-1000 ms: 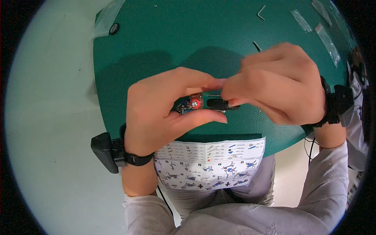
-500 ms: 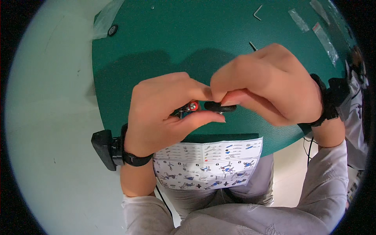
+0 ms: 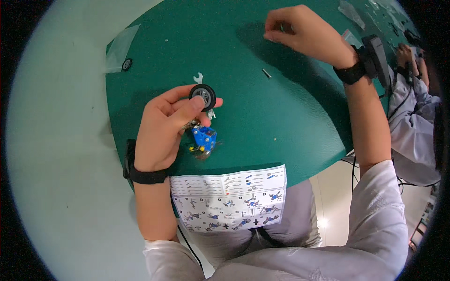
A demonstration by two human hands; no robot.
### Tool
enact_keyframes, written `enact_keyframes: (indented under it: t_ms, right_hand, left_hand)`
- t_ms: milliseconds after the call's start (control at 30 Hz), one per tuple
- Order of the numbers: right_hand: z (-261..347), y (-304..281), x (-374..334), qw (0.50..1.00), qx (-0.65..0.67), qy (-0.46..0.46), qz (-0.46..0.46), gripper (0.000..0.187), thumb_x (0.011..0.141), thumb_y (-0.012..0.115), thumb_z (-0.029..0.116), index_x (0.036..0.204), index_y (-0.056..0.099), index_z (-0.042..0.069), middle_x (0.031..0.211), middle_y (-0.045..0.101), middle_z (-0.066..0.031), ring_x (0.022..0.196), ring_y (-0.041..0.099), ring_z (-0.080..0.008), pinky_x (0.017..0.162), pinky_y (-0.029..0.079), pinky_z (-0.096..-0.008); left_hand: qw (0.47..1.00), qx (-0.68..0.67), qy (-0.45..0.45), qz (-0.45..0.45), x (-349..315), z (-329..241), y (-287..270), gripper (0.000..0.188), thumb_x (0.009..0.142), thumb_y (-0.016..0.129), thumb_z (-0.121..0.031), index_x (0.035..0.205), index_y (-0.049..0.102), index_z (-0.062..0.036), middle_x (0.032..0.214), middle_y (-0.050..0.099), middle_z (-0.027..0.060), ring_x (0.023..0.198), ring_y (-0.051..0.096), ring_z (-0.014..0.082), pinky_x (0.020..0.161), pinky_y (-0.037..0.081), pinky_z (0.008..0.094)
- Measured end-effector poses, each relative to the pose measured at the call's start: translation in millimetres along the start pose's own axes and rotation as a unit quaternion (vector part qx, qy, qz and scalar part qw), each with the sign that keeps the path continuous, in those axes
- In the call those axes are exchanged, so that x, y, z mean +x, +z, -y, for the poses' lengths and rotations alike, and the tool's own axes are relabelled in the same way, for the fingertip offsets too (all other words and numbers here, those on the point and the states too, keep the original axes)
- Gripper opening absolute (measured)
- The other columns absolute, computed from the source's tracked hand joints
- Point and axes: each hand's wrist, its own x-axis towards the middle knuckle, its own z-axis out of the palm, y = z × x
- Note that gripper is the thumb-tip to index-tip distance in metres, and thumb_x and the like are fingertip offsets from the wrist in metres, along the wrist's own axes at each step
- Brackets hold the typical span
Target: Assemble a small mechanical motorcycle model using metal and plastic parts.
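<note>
My left hand [image 3: 161,124] is closed on a small toy wheel [image 3: 211,100] with a black tyre and grey spokes, thumb pressed on its face. Below the wheel, a blue plastic model body [image 3: 205,136] with metal and yellow parts hangs at the fingers; how it joins the wheel is hidden. The silver jaw of a small spanner [image 3: 198,78] shows just beyond the wheel; whether my fingers hold it I cannot tell. My right hand [image 3: 304,33] is over the far right of the table, thumb and fingertips pinched together. Anything between them cannot be made out. A small metal bolt [image 3: 266,73] lies nearer me.
A printed instruction sheet [image 3: 229,199] rests at the near edge of the green table [image 3: 300,122]. At the far left lie another wheel [image 3: 127,64] and a clear plastic bag [image 3: 123,47]. More bags [image 3: 351,14] lie far right, near another person's hands [image 3: 411,63].
My right hand has left the wheel and moved away to the far right. My left hand has turned, so the wheel's face and the blue body now show. The hex key seen earlier is out of sight.
</note>
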Motion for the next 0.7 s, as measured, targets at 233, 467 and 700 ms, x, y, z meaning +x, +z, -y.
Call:
enact_keyframes:
  t_ms: [233, 467, 700]
  right_hand:
    - [3.7, -24.3, -0.3, 0.998, 0.032, -0.003, 0.060, 0.014, 0.091, 0.073, 0.013, 0.094, 0.067, 0.000, 0.082, 0.066, -0.0068, 0.076, 0.064, -0.0179, 0.072, 0.052, -0.0325]
    - [2.7, -16.3, 17.4, 0.984, -0.113, -0.127, -0.057, 0.014, 0.092, 0.072, 0.013, 0.100, 0.070, 0.002, 0.073, 0.065, -0.0073, 0.066, 0.060, -0.0153, 0.062, 0.051, -0.0300]
    - [1.6, 5.8, 15.9, 0.984, -0.121, -0.131, -0.025, 0.007, 0.099, 0.061, 0.006, 0.104, 0.061, 0.001, 0.086, 0.065, -0.0108, 0.076, 0.064, -0.0196, 0.070, 0.051, -0.0349]
  left_hand:
    - [0.999, -0.016, 0.024, 0.038, -1.7, -5.0, -3.3, 0.037, 0.094, 0.072, -0.019, 0.124, 0.064, 0.0017, 0.122, 0.070, 0.0177, 0.087, 0.068, 0.0123, 0.080, 0.055, 0.0283]
    - [0.997, -0.028, 0.019, 0.063, -4.0, -2.6, -4.9, 0.041, 0.094, 0.070, -0.019, 0.127, 0.062, 0.0031, 0.122, 0.070, 0.0188, 0.091, 0.070, 0.0159, 0.086, 0.056, 0.0315]
    - [0.994, 0.004, 0.025, 0.102, -0.7, -4.1, -4.7, 0.045, 0.095, 0.065, -0.021, 0.129, 0.060, 0.0092, 0.124, 0.068, 0.0186, 0.094, 0.070, 0.0190, 0.088, 0.054, 0.0315]
